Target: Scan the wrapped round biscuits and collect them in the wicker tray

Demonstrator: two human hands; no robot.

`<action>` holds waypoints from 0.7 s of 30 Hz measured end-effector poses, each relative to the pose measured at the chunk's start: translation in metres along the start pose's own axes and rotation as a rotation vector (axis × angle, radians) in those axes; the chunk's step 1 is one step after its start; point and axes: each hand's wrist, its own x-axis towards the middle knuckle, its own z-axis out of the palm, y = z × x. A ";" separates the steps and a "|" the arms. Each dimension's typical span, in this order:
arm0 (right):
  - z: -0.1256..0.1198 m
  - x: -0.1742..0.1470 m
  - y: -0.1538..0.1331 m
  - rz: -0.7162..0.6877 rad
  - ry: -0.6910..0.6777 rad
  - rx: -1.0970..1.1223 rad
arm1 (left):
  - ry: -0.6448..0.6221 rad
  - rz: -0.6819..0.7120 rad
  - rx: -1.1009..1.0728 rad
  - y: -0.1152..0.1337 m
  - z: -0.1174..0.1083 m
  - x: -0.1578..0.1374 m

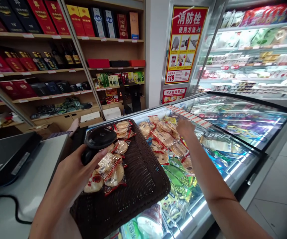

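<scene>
My left hand [82, 169] is wrapped around the handle of a black handheld barcode scanner [100, 136], over the left side of a dark brown woven basket [143, 182]. Several clear, red-edged packets of round crackers [115, 174] lie in that basket. My right hand [186, 127] reaches over the freezer, at the far right edge of a heap of similar cracker packets [167, 136]. Its fingers are blurred and mostly hidden behind the back of the hand, so I cannot make out a grip.
Beneath the basket and heap runs a glass-topped freezer [248, 162] with colourful frozen packs. A grey counter machine [9, 159] with a black cable [16, 202] stands at left. Bottle and box shelves [121, 53] line the back; a lit chilled case [253, 59] is at right.
</scene>
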 end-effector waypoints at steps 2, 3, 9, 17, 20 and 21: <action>-0.007 -0.009 -0.024 0.017 0.042 -0.155 | -0.001 0.026 0.028 0.003 0.000 -0.003; -0.008 -0.015 -0.039 -0.035 0.036 -0.221 | 0.003 0.035 0.030 0.004 0.000 -0.004; 0.022 -0.089 -0.124 -0.536 -0.403 0.206 | -0.039 0.041 -0.022 0.008 0.000 -0.008; 0.050 -0.130 -0.142 -0.338 -1.197 0.836 | -0.032 0.091 -0.076 0.013 0.000 -0.009; 0.058 -0.124 -0.135 -0.147 -1.389 0.981 | -0.055 0.103 -0.037 0.010 0.001 -0.009; 0.060 -0.124 -0.134 -0.108 -1.409 1.028 | -0.057 0.107 -0.021 0.009 0.002 -0.009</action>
